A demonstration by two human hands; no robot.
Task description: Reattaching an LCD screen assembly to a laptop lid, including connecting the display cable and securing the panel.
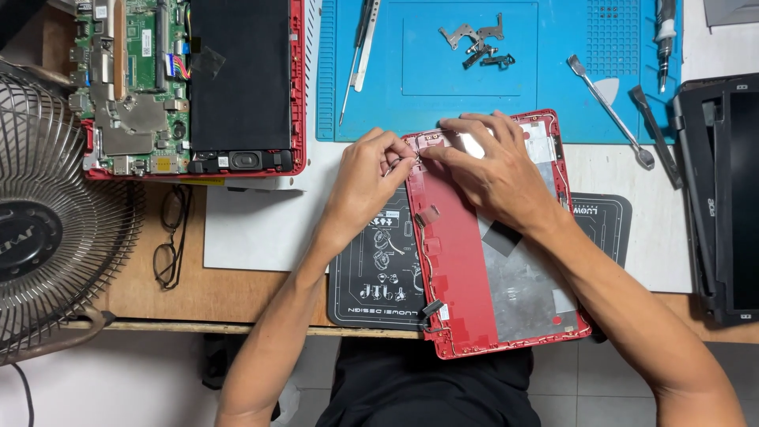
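Observation:
A red laptop lid shell [455, 269] lies inside-up on a black mat [371, 277], its near end reaching over the desk edge. A grey foil sheet covers its right half. My left hand [368, 178] pinches a thin cable or small part at the shell's top left corner. My right hand [494, 170] lies flat across the shell's upper part, with the fingertips pressing beside the same corner.
An opened red laptop base [190, 83] with bare circuit board lies at the back left. A blue work mat [569, 95] holds metal hinges [478, 39], tweezers [364, 47], a spudger [609, 107] and a screwdriver [664, 35]. A fan [55, 229], glasses [170, 237] and a black screen frame [723, 198] flank the desk.

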